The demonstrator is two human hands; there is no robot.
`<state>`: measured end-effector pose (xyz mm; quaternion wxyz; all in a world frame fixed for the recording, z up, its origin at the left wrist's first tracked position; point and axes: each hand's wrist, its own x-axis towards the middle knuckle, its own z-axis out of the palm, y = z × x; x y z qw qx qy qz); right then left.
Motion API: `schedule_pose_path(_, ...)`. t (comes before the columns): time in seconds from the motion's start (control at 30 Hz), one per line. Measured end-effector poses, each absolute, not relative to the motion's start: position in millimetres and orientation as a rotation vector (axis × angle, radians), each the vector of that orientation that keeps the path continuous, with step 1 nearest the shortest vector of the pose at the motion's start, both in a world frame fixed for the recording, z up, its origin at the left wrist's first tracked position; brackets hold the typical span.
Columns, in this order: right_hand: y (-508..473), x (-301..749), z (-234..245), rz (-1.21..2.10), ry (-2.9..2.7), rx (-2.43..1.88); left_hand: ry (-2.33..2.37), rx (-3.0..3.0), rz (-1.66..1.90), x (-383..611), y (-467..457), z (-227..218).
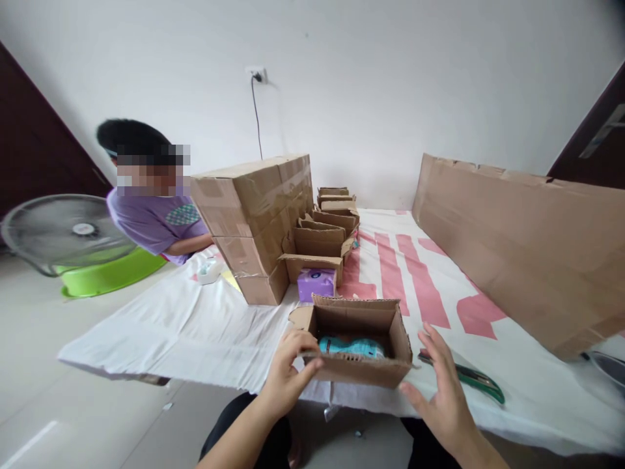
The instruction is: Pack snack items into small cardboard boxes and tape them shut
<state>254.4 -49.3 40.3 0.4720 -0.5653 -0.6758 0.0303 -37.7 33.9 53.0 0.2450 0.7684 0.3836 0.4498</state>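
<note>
An open cardboard box [361,372] stands near the table's front edge, its flaps up. Inside it lies a turquoise bottle-shaped package [352,347], partly hidden by the near wall. My left hand [293,365] grips the box at its near left corner, thumb along the front wall. Just right of the box, my right hand [439,391] is open, fingers spread and holding nothing. Partly behind that hand lies a green utility knife [481,383] on the cloth. A purple tissue pack [316,285] sits behind the box.
Several open boxes [319,241] run in a row toward the wall, beside stacked taped cartons [258,221]. A large cardboard panel [508,247] stands at right. At left, a person [156,218] in purple sits beyond the cloth-covered table [146,339], near a fan [73,228].
</note>
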Motion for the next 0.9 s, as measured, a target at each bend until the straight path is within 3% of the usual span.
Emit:
schedule_pose_path(0.1,-47.9,255.8,63.3,-0.012,-1.887,-1.354,0.73,2.171,1.148,-47.5,27.1,57.4)
schedule_pose_path(0.2,-51.3,262.2,64.1,-0.054,-1.94,-1.337,0.73,2.155,1.128,-55.4,22.5,55.8)
schedule_pose_path(0.5,-57.9,278.3,7.6,-0.086,-1.908,-1.465,0.975,2.44,1.007,-47.4,18.7,48.3)
schedule_pose_path(0.9,-59.2,252.1,-34.9,0.227,-1.841,-1.539,1.256,2.822,0.816,-25.7,-3.1,48.2)
